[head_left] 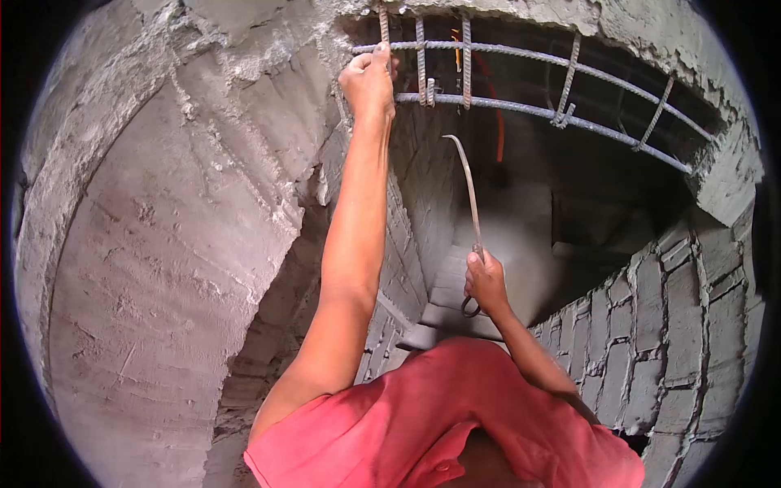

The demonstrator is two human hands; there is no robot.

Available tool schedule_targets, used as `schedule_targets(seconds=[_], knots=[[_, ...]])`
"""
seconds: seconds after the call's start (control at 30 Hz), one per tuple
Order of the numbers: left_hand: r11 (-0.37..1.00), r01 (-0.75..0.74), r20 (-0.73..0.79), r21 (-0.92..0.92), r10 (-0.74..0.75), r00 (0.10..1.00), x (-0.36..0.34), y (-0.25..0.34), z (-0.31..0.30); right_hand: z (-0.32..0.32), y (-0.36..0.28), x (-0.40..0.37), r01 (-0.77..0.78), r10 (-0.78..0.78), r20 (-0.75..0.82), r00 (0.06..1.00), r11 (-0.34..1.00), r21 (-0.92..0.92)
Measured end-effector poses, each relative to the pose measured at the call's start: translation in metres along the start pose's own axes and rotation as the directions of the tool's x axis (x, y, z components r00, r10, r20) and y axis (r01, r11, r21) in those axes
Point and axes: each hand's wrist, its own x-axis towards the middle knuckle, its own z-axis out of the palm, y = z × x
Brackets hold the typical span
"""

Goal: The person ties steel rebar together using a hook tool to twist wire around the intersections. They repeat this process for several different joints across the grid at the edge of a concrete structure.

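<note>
My left hand [370, 81] is raised at the top left, its fingers closed around a short upright rebar stirrup [385, 23] beside the left end of the long bars. Two long ribbed rebars, an upper bar [521, 54] and a lower bar [521, 106], run to the right with several stirrups across them. Lower down, my right hand [486, 282] grips a thin metal hook [469, 183] by its handle. Its bent tip points up and left, below the lower bar and apart from it. A dark loop shows under that fist.
Rough concrete [154, 268] fills the left side, with a broken edge near my left arm. A brick wall [651, 325] stands at the lower right. Between them is a dark, deep space with steps [447, 317] below. An orange strip [499, 138] hangs behind the bars.
</note>
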Motion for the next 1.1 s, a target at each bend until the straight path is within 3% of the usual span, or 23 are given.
schedule_targets(seconds=[0.1,0.2,0.3,0.4,0.43,0.5,0.53,0.63,0.7,0.77,0.8,0.83,0.87,0.9,0.93,1.0,1.03,1.07,1.1], knots=[[0.999,0.016,-0.035,-0.035,-0.017,0.999,-0.010,0.001,0.009,-0.011,0.019,0.005,0.020,-0.021,-0.027,0.999,0.999,-0.033],[0.985,0.134,-0.049,-0.111,-0.140,0.989,-0.006,0.001,0.012,-0.018,0.022,0.004,0.045,-0.050,-0.042,0.998,0.993,-0.112],[0.996,0.021,-0.052,-0.081,-0.025,0.998,-0.008,-0.004,0.013,-0.026,0.022,-0.004,0.080,-0.098,-0.058,0.993,0.965,-0.250],[0.967,-0.083,-0.078,-0.239,0.066,0.995,-0.006,-0.015,0.001,-0.049,0.038,-0.013,0.133,-0.172,-0.052,0.984,0.892,-0.433],[0.973,-0.144,-0.110,-0.180,0.126,0.986,-0.011,-0.010,0.002,-0.056,0.043,-0.015,0.147,-0.196,-0.039,0.980,0.843,-0.518],[0.909,-0.394,-0.156,0.139,0.413,0.897,-0.014,-0.011,0.005,-0.061,0.031,-0.032,0.143,-0.216,-0.061,0.975,0.808,-0.571],[0.755,-0.484,-0.119,0.442,0.584,0.803,-0.014,-0.014,0.001,-0.065,0.028,-0.040,0.132,-0.235,-0.083,0.968,0.768,-0.627],[0.585,-0.700,-0.109,0.410,0.793,0.599,-0.040,-0.006,0.005,-0.089,0.062,-0.059,0.145,-0.299,-0.194,0.934,0.816,-0.560],[0.550,-0.760,0.018,0.346,0.806,0.591,-0.079,-0.014,0.002,-0.106,0.063,-0.070,0.144,-0.326,-0.233,0.916,0.811,-0.568],[0.591,-0.755,0.393,0.282,0.647,0.653,-0.142,-0.022,0.004,-0.118,0.048,-0.083,0.073,-0.302,-0.355,0.885,0.842,-0.535],[0.538,-0.829,0.649,0.148,0.580,0.493,-0.170,-0.034,0.007,-0.127,0.033,-0.084,0.015,-0.254,-0.424,0.869,0.870,-0.492],[0.578,-0.814,0.844,-0.055,0.462,0.270,-0.195,-0.064,0.007,-0.153,0.051,-0.073,0.071,-0.462,-0.477,0.748,0.770,-0.634],[0.694,-0.720,1.000,0.015,0.003,0.023,-0.222,-0.083,0.006,-0.154,0.015,-0.076,0.022,-0.392,-0.532,0.751,0.820,-0.572],[0.737,-0.673,0.979,0.053,-0.171,-0.109,-0.247,-0.074,-0.001,-0.140,-0.035,-0.079,0.106,-0.503,-0.513,0.696,0.778,-0.620],[0.770,-0.629,0.913,0.105,-0.325,-0.246,-0.262,-0.060,-0.003,-0.172,-0.037,-0.071,0.130,-0.679,-0.435,0.591,0.613,-0.779],[0.773,-0.631,0.998,0.065,-0.062,0.026,-0.245,-0.025,0.007,-0.187,-0.091,-0.068,0.113,-0.821,-0.399,0.407,0.479,-0.870],[0.796,-0.599,0.975,-0.088,0.192,0.112,-0.212,0.002,0.024,-0.197,-0.119,-0.067,0.181,-0.854,-0.380,0.356,0.462,-0.868],[0.781,-0.625,0.904,0.006,0.262,0.337,-0.187,0.053,0.028,-0.197,-0.152,-0.067,0.240,-0.855,-0.425,0.297,0.497,-0.834],[0.838,-0.544,0.764,0.045,0.322,0.560,-0.166,0.083,0.027,-0.179,-0.193,-0.070,0.356,-0.821,-0.502,0.274,0.571,-0.740]])
